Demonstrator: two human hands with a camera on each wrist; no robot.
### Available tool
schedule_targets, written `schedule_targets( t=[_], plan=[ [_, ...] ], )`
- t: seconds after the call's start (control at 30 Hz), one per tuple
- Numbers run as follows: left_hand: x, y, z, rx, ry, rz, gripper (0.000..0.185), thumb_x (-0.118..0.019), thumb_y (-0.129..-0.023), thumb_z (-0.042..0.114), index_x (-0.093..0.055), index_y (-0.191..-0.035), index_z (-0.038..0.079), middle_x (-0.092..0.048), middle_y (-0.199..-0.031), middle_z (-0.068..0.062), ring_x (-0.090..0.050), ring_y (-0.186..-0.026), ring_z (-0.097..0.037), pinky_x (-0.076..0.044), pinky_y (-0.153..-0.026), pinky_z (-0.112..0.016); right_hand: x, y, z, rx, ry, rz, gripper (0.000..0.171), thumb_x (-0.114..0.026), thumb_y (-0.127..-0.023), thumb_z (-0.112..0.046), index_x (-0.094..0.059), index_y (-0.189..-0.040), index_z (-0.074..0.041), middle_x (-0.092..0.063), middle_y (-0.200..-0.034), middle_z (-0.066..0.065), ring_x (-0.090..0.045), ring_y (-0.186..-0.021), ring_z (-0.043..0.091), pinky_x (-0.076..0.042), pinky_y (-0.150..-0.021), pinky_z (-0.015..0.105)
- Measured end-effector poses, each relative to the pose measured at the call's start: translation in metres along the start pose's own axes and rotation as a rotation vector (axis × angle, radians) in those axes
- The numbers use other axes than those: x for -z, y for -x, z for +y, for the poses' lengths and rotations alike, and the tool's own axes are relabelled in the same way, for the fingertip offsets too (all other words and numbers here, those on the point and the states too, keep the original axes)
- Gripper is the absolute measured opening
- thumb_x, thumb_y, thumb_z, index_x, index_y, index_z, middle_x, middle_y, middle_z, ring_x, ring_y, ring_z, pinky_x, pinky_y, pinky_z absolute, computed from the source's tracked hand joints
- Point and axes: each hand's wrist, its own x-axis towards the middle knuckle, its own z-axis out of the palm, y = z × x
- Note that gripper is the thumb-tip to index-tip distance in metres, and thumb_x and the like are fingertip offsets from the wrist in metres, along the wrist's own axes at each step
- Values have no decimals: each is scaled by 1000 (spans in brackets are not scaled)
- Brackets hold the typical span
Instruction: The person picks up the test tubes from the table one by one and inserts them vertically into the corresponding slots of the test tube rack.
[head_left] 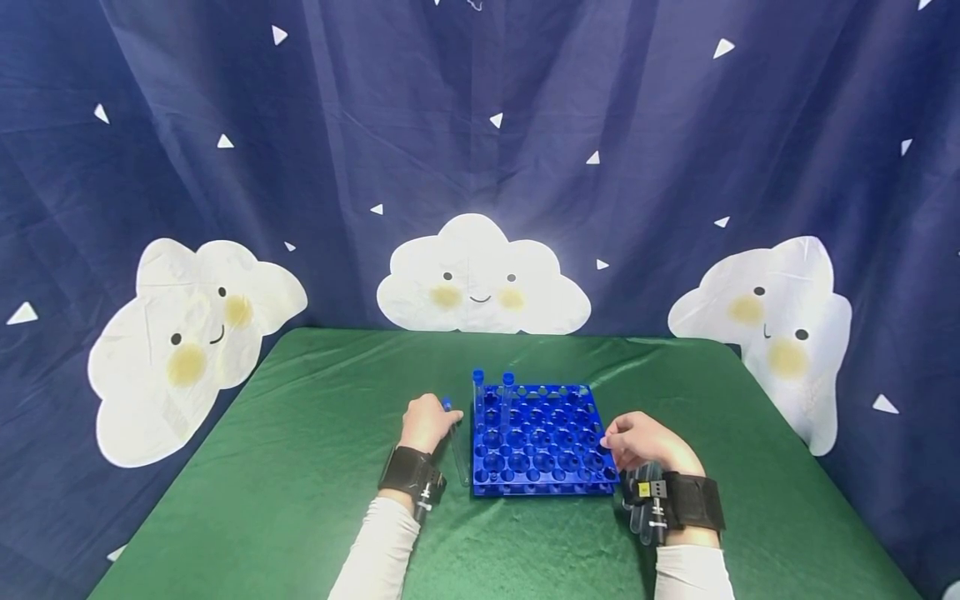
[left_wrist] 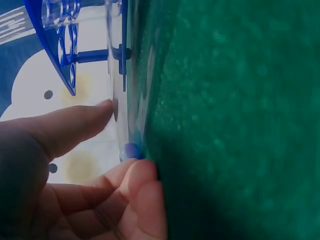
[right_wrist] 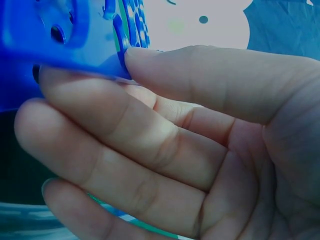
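Note:
A blue test-tube rack (head_left: 536, 433) sits mid-table on the green cloth. Two clear tubes with blue caps (head_left: 477, 385) stand in its back left holes. My left hand (head_left: 427, 421) is just left of the rack and pinches a third clear tube (head_left: 457, 446) near its blue cap; the tube slants down toward the cloth. In the left wrist view the thumb and fingers (left_wrist: 125, 140) close on that tube (left_wrist: 120, 75), with the rack (left_wrist: 60, 50) behind. My right hand (head_left: 626, 442) grips the rack's right edge; up close the thumb lies on the blue edge (right_wrist: 50, 35) and the fingers (right_wrist: 100, 125) curl below.
The green cloth (head_left: 300, 467) covers the whole table, whose far edge meets a dark blue curtain (head_left: 480, 125) printed with white clouds. Black straps with cameras sit on both wrists.

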Motion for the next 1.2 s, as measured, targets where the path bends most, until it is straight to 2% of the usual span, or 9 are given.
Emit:
schedule_targets(
  t=[0.17, 0.37, 0.57, 0.67, 0.93, 1.1, 1.2],
  plan=[
    [-3, -1, -2, 6, -2, 0, 33, -79, -76, 34, -66, -74, 4, -68, -78, -13, -59, -65, -25, -53, -58, -40, 1, 1, -1, 7, -6, -9, 17, -60, -93, -13, -61, -87, 3, -62, -68, 6, -64, -65, 20, -58, -62, 37],
    [-2, 0, -4, 20, 10, -4, 26, -74, -76, 28, -64, -73, 4, -66, -78, -14, -57, -65, -25, -50, -55, -37, 1, 1, -1, 9, -12, -21, 18, -59, -94, -14, -61, -88, 4, -62, -67, 5, -64, -64, 20, -58, -62, 37],
    [-1, 0, -4, 28, 14, -23, 27, -71, -77, 29, -65, -77, 2, -66, -81, -15, -57, -66, -26, -50, -55, -36, 1, 0, 0, 11, -4, -23, 18, -59, -94, -13, -61, -89, 4, -62, -67, 5, -64, -64, 19, -58, -62, 37],
    [0, -1, -5, 30, 23, -30, 27, -70, -77, 29, -64, -76, 3, -64, -78, -13, -56, -64, -24, -47, -52, -33, 1, 0, -1, 11, -4, -23, 18, -59, -93, -13, -61, -89, 4, -62, -67, 5, -64, -65, 20, -58, -62, 37],
    [11, -2, -4, 42, 117, -58, 29, -66, -81, 26, -63, -58, 9, -58, -46, 0, -56, -43, -14, -40, -42, -24, 1, 0, 0, 5, -9, -17, 17, -59, -93, -13, -61, -89, 3, -63, -67, 6, -64, -65, 20, -58, -62, 38],
    [22, -1, 1, 14, 155, -31, 31, -65, -83, 28, -61, -57, 11, -58, -48, 0, -56, -47, -15, -39, -45, -24, 1, -1, 1, 5, -3, -14, 17, -59, -94, -13, -61, -88, 3, -62, -67, 6, -64, -65, 20, -58, -63, 38],
    [28, 1, 5, -1, 171, 9, 26, -66, -82, 29, -60, -65, 11, -62, -59, -2, -58, -57, -18, -41, -49, -26, 1, -1, 1, 3, -3, -11, 16, -59, -94, -13, -61, -88, 3, -62, -67, 6, -64, -65, 20, -58, -63, 39]
  ],
)
